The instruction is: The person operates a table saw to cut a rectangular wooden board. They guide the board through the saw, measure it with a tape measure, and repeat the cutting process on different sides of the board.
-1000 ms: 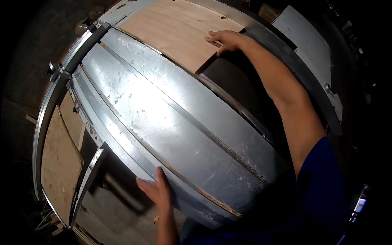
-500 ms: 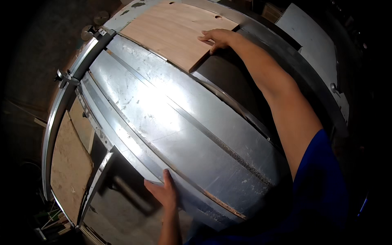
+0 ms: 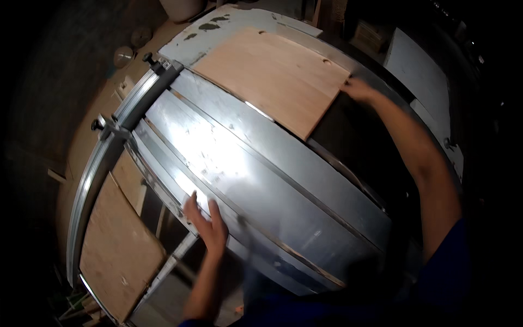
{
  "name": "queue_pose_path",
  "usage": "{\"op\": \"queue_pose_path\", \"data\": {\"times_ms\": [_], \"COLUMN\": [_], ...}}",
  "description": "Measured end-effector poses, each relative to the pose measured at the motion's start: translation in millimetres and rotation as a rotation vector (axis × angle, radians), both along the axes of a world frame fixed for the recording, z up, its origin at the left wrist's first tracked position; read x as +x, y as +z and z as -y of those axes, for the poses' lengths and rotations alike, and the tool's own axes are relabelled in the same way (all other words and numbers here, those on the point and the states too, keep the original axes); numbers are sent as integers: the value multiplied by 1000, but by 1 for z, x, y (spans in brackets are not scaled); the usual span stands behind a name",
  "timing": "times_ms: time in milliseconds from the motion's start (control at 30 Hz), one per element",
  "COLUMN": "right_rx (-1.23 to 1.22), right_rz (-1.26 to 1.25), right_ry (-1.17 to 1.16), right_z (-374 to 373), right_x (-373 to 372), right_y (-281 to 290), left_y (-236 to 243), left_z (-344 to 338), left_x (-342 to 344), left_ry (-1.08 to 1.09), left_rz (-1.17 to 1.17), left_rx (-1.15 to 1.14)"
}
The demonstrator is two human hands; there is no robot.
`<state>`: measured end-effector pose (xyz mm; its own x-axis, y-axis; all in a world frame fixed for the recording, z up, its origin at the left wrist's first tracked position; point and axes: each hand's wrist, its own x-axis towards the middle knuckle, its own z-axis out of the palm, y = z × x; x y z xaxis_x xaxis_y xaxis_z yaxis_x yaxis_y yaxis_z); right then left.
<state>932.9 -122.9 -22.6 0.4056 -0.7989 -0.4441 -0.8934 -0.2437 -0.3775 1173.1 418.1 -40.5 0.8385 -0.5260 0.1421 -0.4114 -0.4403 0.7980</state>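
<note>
A light wooden panel with two round holes along its far edge lies flat at the far side of the metal saw-like table. My right hand is at the panel's right edge near the far corner, its fingers bent in against that edge. At the table's near edge, my left hand hovers or rests with thumb and forefinger spread, holding nothing. Whether it touches the metal cannot be made out.
A metal rail with black-knobbed clamps crosses the left end. Below the left hand's side, a brown board lies on a metal frame. A dark gap opens right of the panel. A white panel stands far right.
The whole view has shifted. My right hand has gone from lying spread over the panel's right edge to bending against it near the far corner. My left hand has slid leftward along the near edge.
</note>
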Motion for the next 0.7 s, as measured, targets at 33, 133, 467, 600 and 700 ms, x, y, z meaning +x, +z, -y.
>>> {"op": "queue_pose_path", "data": {"times_ms": [33,133,467,600,700], "right_rx": [135,225,530,441,421], "right_rz": [12,108,548,370,477], "right_ry": [-207,-505,-813,-1051,-954], "right_z": [-18,-36,-44,-28,-21], "right_x": [1,0,92,99,120], "right_y": [3,-14,7,0,10], "left_y": [-2,-19,-120,-103,-96], "left_z": [58,224,486,503,500], "left_x": [62,218,416,402,466], "left_ry": [-124,-320,-846,-686,-711], "left_rz": [178,300,267,40,-129], "left_rx": [-105,-66,640,580,448]}}
